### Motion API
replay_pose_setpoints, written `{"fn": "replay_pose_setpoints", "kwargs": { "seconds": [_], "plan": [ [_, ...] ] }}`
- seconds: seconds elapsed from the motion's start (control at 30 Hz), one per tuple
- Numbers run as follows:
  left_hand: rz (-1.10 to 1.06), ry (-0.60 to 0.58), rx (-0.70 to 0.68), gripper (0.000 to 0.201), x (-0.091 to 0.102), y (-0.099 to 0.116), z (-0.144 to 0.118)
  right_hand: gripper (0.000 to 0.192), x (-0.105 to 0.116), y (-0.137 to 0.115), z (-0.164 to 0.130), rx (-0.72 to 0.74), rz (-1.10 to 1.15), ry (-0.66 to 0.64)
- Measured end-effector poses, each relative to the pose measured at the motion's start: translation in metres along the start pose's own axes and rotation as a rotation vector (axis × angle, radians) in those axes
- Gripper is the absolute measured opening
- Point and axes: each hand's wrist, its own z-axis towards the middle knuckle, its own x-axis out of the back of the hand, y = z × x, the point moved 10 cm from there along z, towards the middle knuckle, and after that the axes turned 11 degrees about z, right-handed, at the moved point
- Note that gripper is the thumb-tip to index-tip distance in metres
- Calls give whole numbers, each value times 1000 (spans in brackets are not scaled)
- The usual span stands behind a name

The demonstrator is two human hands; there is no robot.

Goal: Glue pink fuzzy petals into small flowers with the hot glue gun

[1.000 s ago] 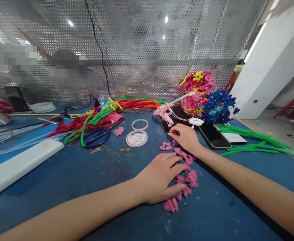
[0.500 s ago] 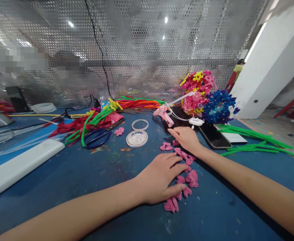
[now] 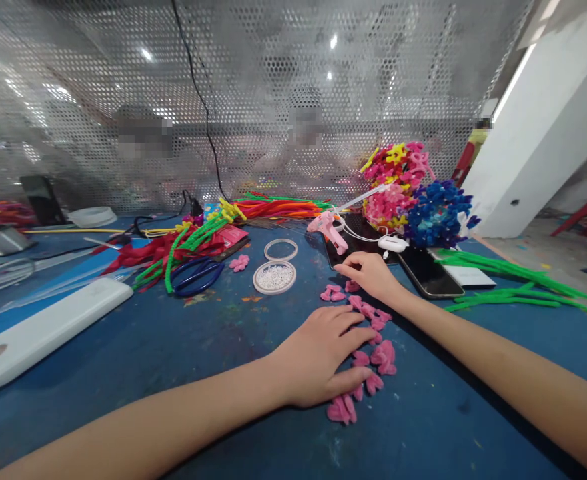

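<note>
My left hand (image 3: 318,357) lies flat on the blue table (image 3: 183,353), fingers spread, touching several small pink pipe-cleaner pieces (image 3: 381,353) scattered beside it. More of these pink pieces (image 3: 332,293) lie farther out. My right hand (image 3: 371,275) rests palm down beyond them, fingers pointing left, just in front of a pink glue gun (image 3: 327,227) and a black phone (image 3: 426,270). Neither hand visibly grips anything.
A round dish of white beads (image 3: 274,276) and its lid ring (image 3: 280,249) sit mid-table. Blue scissors (image 3: 196,275), red and green pipe cleaners (image 3: 173,247), a white flat case (image 3: 43,327), a colourful pipe-cleaner bouquet (image 3: 413,193) and green stems (image 3: 508,280) surround them. A perforated metal screen (image 3: 273,100) stands behind.
My right hand has crept slightly farther out toward the glue gun. The view has shifted a little; my left hand stays in place.
</note>
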Motion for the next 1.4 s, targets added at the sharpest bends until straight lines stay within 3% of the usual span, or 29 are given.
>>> {"fn": "replay_pose_setpoints", "kwargs": {
  "seconds": [0.33,0.63,0.87,1.1,1.4],
  "plan": [
    [-2,0,-1,47,0,0,1,31,5,-3,3,52,64,7],
    [4,19,-11,44,2,1,1,22,0,-17,-4,200,-358,15],
    [-8,11,-7,45,1,0,1,21,-9,-40,-12,413,-743,-159],
    [-8,17,-10,45,2,0,0,18,-8,-39,-17,549,-897,-255],
    [-11,16,-7,45,1,0,0,25,-4,-42,-17,560,-1019,-184]
  ]
}}
